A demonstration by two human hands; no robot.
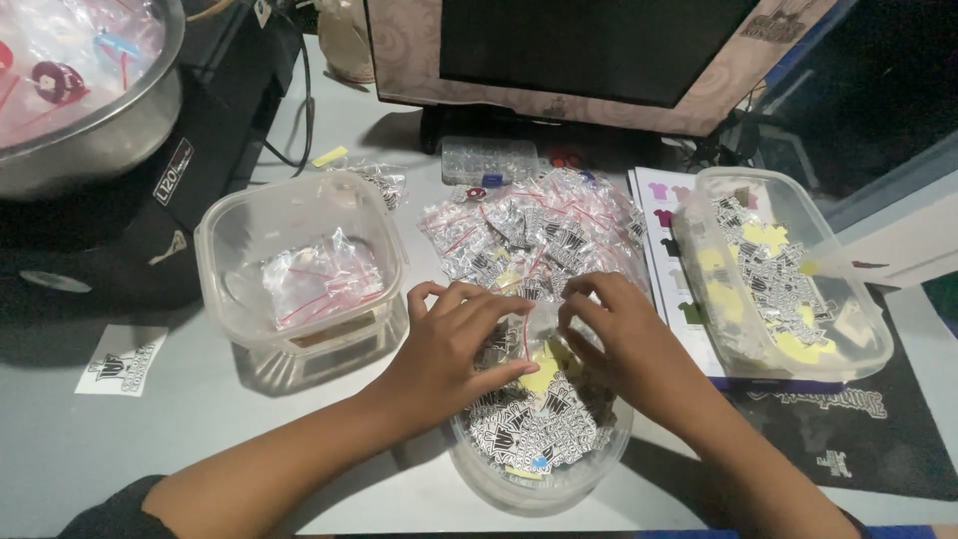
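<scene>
Here, both hands meet over a round bowl (544,479) of stickers on the grey surface (150,419). Left hand (449,344) and right hand (609,329) pinch one small clear bag (534,329) between curled fingers, just above the bowl. Pile of filled bags (539,235) just behind. Square tub (299,260) to the left, oblong tub (778,269) to the right.
</scene>
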